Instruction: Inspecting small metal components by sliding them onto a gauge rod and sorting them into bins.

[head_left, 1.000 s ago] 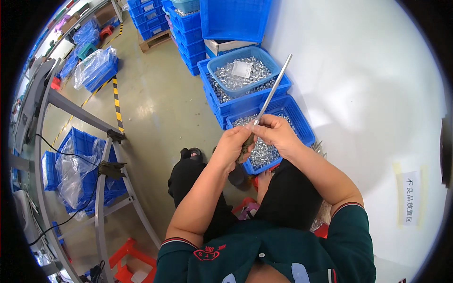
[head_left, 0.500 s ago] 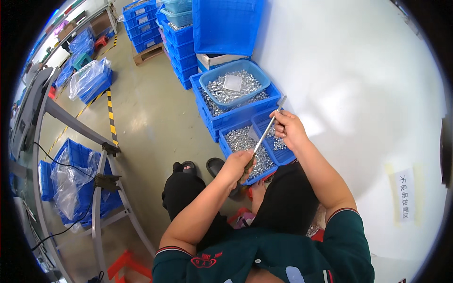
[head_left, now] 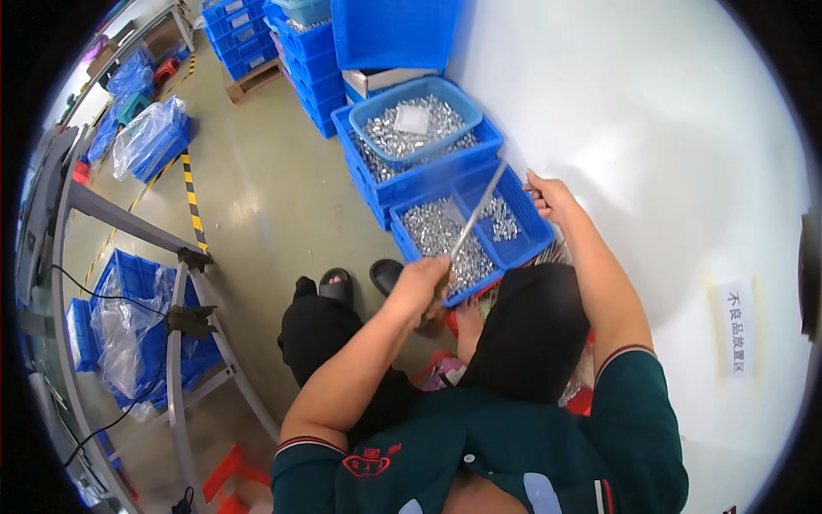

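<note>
My left hand is wrapped round the brownish handle of a long, thin, file-like metal rod. The rod slants up and to the right above a two-part blue bin. Small shiny metal parts fill much of the bin's left compartment, with fewer in the right one. Beyond the rod's tip, apart from it, my right hand is closed in a pinch near the white wall. What its fingertips hold is too small to make out.
Behind the bin stands a blue crate carrying a light-blue basket of metal parts. Stacked blue crates rise farther back. A grey metal frame stands at left, beside plastic-covered blue crates. A white wall borders the right.
My right hand has come off the rod's shaft and moved right and slightly up. My left hand keeps hold of the handle. The view has shifted slightly.
</note>
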Available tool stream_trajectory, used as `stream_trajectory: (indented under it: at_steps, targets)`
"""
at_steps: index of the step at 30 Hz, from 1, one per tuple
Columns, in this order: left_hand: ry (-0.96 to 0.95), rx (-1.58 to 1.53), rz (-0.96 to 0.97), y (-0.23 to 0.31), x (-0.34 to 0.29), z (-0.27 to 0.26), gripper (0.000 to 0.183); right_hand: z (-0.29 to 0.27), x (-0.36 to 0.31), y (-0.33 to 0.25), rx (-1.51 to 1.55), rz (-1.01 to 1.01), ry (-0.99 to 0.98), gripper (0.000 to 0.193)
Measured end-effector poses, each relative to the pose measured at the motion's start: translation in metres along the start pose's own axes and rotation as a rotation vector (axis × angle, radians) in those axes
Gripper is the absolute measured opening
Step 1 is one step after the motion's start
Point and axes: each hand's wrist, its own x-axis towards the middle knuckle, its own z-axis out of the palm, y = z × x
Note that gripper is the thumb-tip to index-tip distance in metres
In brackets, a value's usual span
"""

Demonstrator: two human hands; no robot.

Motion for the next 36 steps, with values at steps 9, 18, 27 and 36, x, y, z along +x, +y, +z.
stream_trajectory:
  at_steps: [9, 18, 27, 36]
  targets:
    - [0.016, -0.028, 0.084, 0.02, 0.0, 0.0, 0.034, -0.003, 0.007, -0.001, 0.551, 0.048, -0.191, 0.022]
    - [0.029, 0.036, 0.131, 0.012, -0.006, 0.001, 0.033, 0.032, -0.028, -0.018, 0.67, -0.1, -0.286, 0.011]
    - [0.022, 0.122, 0.191, 0.003, -0.002, -0.007, 0.033, 0.04, -0.041, -0.03, 0.742, -0.143, -0.294, 0.025]
    - [0.13, 0.266, 0.235, 0.005, -0.003, -0.005, 0.033, 0.053, -0.062, -0.037, 0.482, -0.423, -0.192, 0.025]
